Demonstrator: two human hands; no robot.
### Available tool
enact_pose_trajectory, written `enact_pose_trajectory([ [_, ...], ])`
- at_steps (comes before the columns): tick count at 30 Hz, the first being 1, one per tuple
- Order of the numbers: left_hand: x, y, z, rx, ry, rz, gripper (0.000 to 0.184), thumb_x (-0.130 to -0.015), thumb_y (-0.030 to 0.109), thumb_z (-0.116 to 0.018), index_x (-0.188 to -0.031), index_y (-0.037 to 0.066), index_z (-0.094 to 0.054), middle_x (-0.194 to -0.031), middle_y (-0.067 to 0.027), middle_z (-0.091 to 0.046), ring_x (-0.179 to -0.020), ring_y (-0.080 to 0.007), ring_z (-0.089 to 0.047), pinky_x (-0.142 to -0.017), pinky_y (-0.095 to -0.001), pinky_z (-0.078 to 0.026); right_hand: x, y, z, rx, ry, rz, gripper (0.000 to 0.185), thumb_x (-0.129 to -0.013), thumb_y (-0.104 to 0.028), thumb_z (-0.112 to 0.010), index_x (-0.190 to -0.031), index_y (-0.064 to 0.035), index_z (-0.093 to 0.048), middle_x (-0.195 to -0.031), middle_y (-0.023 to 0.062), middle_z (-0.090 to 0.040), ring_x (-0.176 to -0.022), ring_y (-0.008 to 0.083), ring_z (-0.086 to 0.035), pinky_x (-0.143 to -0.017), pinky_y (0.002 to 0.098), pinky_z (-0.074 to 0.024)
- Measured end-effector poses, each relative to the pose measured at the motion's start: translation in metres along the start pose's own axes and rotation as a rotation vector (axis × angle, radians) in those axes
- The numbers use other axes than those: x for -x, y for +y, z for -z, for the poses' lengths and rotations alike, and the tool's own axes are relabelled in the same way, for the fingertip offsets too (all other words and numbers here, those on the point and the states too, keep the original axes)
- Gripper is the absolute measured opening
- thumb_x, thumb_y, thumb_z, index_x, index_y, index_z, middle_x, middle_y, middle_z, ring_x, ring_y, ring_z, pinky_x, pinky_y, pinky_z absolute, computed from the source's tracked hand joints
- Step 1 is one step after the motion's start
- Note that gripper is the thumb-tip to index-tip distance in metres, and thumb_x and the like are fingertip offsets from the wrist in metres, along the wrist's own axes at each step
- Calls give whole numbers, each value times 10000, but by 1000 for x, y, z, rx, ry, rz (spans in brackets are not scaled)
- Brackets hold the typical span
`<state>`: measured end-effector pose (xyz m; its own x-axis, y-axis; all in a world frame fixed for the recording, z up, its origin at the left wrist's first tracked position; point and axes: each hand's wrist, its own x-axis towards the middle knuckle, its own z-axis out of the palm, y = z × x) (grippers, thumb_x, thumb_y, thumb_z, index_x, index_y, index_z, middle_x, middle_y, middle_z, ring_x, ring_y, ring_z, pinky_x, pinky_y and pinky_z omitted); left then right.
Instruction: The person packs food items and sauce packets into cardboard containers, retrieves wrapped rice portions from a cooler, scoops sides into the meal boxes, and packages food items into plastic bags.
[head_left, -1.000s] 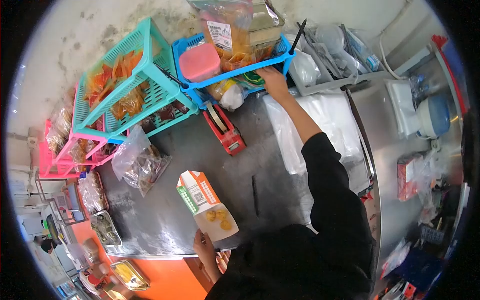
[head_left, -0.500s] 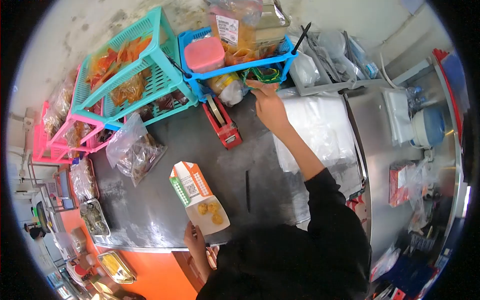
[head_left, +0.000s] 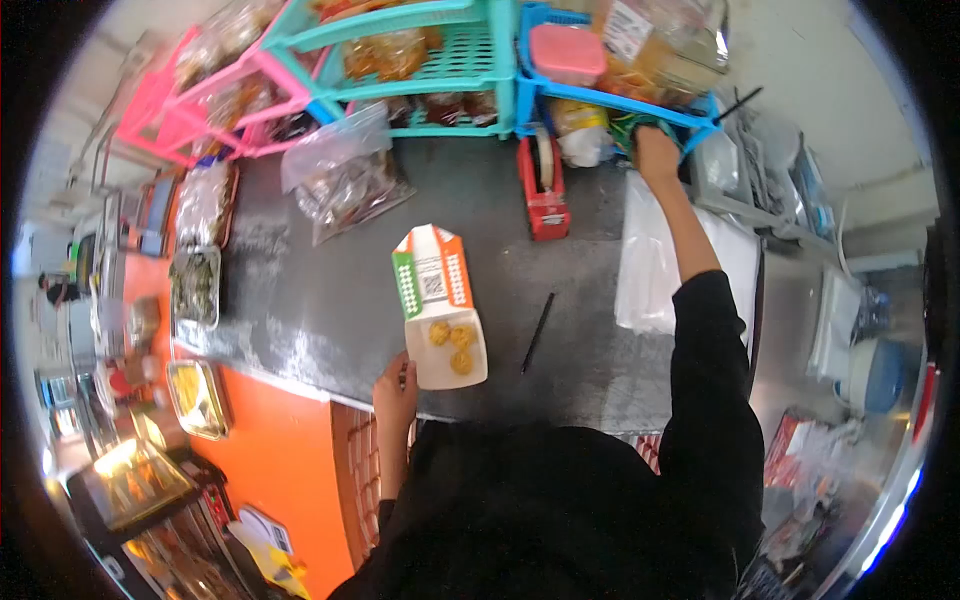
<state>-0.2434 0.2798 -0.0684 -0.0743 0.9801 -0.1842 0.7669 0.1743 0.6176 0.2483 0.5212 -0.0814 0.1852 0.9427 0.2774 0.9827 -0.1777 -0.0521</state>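
Note:
An open takeaway box [head_left: 447,368], white inside with orange and green printing on its lid, lies on the dark counter. Several round golden fried balls [head_left: 461,361] sit in it. My left hand [head_left: 396,392] is at the box's lower left edge, fingers curled against it; a small dark thing shows at the fingers. My right hand [head_left: 655,155] reaches under the front rim of the blue basket [head_left: 625,95], beside something green [head_left: 622,128]. Its fingertips are hidden there.
A red tape dispenser [head_left: 545,200] stands before the basket. A black stick-like thing [head_left: 538,332] lies right of the box. White plastic sheets [head_left: 640,270] lie under my right arm. A bag of dark food [head_left: 345,190] and a turquoise rack [head_left: 450,75] are behind left.
The view has turned, so the counter sits differently in frame. My right hand has gone deeper under the basket's rim. My left hand stays at the box.

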Motion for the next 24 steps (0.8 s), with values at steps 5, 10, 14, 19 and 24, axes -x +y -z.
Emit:
enact_pose_trajectory([
  [5,7,-10,7,101,16,-11,278,-901,231,-497,-1069,38,-605,-833,-193,-647,-743,-306,-649,-629,-377,-505,26,13,-3,-133,9,29,315,-829,-334,-560,-840,-23,-605,-808,201,-629,-742,394,-615,-663,472,-501],
  [10,-20,-20,7,203,56,-84,294,-922,227,-478,-1107,28,-590,-851,-154,-657,-793,-203,-642,-700,-317,-488,64,4,41,-173,78,-107,327,-834,-334,-561,-845,-10,-608,-813,211,-624,-728,396,-607,-641,476,-479],
  [14,-39,-21,13,324,-41,-214,296,-907,213,-491,-1119,26,-577,-886,-188,-649,-788,-277,-657,-667,-341,-504,67,27,-1,-182,82,-136,292,-773,-299,-641,-795,-9,-620,-834,223,-621,-768,376,-611,-668,470,-478],
  [19,-48,-21,19,191,-126,-306,290,-894,179,-499,-1114,3,-569,-867,-149,-654,-796,-209,-643,-699,-327,-495,54,29,-3,-306,132,-368,295,-756,-294,-664,-767,0,-648,-737,225,-624,-686,364,-620,-643,444,-485],
  [24,-44,-32,27,297,-247,-282,303,-885,200,-520,-1122,16,-566,-879,-151,-649,-795,-218,-634,-715,-325,-487,60,16,-13,-1207,220,-722,322,-811,-313,-635,-683,-20,-668,-573,96,-614,-485,168,-589,-515,318,-480],
])
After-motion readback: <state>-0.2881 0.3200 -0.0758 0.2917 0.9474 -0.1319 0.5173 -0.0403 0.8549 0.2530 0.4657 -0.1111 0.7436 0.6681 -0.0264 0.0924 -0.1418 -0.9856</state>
